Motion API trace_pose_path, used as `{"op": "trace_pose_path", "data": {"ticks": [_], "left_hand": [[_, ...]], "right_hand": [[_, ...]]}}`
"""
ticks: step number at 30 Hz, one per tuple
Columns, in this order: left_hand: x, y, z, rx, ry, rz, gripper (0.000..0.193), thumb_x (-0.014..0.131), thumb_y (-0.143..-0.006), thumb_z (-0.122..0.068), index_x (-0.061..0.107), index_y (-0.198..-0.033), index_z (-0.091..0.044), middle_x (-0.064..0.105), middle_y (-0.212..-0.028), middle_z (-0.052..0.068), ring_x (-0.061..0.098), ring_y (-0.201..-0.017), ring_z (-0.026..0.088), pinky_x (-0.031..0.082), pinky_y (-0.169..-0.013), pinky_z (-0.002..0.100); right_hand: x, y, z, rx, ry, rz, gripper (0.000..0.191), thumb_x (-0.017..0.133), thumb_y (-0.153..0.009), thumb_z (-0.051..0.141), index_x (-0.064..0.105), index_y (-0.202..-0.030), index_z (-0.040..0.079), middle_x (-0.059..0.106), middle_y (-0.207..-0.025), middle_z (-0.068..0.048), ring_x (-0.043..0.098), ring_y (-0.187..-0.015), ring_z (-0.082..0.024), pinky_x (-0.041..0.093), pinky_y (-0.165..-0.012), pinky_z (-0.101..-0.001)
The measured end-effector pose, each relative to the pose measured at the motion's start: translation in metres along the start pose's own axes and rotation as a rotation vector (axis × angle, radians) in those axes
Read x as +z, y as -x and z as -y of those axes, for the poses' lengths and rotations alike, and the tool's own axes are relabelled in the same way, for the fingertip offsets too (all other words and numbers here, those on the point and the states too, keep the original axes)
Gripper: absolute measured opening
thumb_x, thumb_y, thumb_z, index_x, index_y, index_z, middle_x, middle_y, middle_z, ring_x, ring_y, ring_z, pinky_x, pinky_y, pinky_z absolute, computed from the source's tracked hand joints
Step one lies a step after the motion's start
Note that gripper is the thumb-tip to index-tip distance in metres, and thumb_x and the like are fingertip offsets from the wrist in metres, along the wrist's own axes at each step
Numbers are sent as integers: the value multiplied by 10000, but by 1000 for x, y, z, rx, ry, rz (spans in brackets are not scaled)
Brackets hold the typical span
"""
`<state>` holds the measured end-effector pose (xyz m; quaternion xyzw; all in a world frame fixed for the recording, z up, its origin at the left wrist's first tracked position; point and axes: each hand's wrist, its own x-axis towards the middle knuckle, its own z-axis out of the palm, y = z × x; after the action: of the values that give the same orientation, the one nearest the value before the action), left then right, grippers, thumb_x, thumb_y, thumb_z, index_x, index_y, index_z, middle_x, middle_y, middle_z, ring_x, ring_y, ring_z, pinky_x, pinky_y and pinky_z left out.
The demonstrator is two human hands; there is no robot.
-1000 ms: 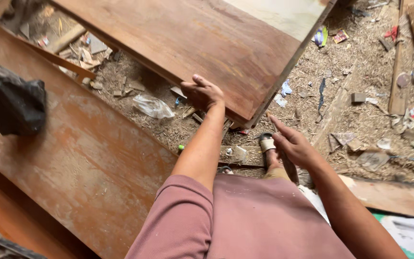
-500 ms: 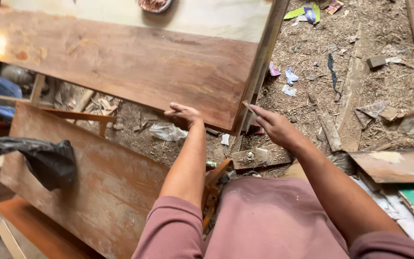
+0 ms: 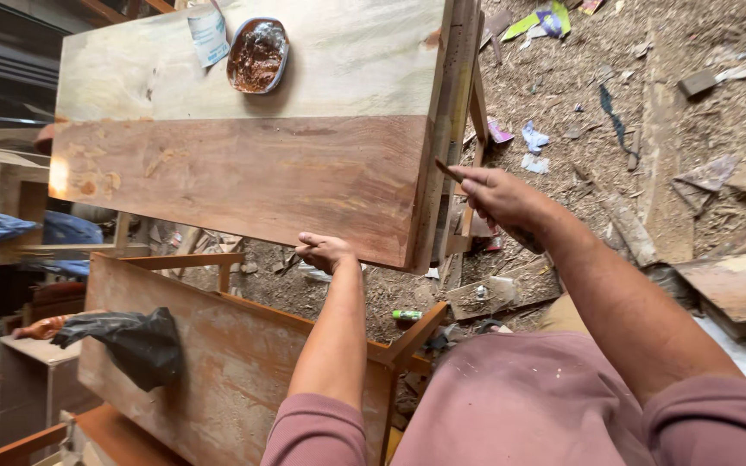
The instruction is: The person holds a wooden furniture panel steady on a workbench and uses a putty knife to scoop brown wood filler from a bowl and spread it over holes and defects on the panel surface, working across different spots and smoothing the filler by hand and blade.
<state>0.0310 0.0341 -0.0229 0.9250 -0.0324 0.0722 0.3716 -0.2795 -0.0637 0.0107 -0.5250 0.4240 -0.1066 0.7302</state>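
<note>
Left grip (image 3: pixel 325 251) fingertips hidden under board (image 3: pixel 243 181) edge.

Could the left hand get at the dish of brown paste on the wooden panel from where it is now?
Probably yes. The left hand grips the panel's near edge; the dish sits at the far end, and only bare board lies between.
</note>
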Motion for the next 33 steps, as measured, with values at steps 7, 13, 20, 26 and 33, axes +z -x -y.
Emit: {"op": "trace_pose_path", "data": {"ticks": [7,13,20,26,33], "left_hand": [[-5,-1,5,46,69,12,606,322,-1094,-501,500,-1257,54,570,-1269,329,601,-1141,487,492,-910,565],[-14,6,4,-148,100,156,607,275,-1061,-497,455,-1356,1,534,-1383,275,594,-1193,452,495,-927,558],[-14,8,6,-91,149,164,678,237,-1093,-513,335,-1521,4,384,-1577,273,471,-1400,419,433,-1122,467],[-18,17,-2,-181,-64,138,719,224,-1053,-546,366,-1544,-39,413,-1582,237,443,-1416,415,386,-1150,459],[-18,21,-2,-85,-101,120,737,228,-1072,-544,354,-1536,16,385,-1579,279,413,-1431,430,361,-1160,462]], "right_hand": [[-25,-22,-10,50,-614,95,414,455,-1049,297,510,-1454,238,579,-724,-15,601,-556,-139,576,-497,-319],[-61,-52,-4,363,-788,258,287,528,-1050,362,591,-1103,87,649,-734,-48,606,-503,-132,532,-413,-276],[-84,-86,25,437,-530,315,299,517,-1031,349,599,-1155,89,683,-751,-63,609,-508,-131,524,-407,-280],[-90,-92,38,526,-529,316,297,540,-1037,327,577,-1166,62,689,-761,-79,615,-524,-138,532,-423,-289],[-79,-114,38,662,-665,283,305,564,-1042,325,549,-1137,36,695,-763,-91,649,-550,-152,579,-464,-315]]}}
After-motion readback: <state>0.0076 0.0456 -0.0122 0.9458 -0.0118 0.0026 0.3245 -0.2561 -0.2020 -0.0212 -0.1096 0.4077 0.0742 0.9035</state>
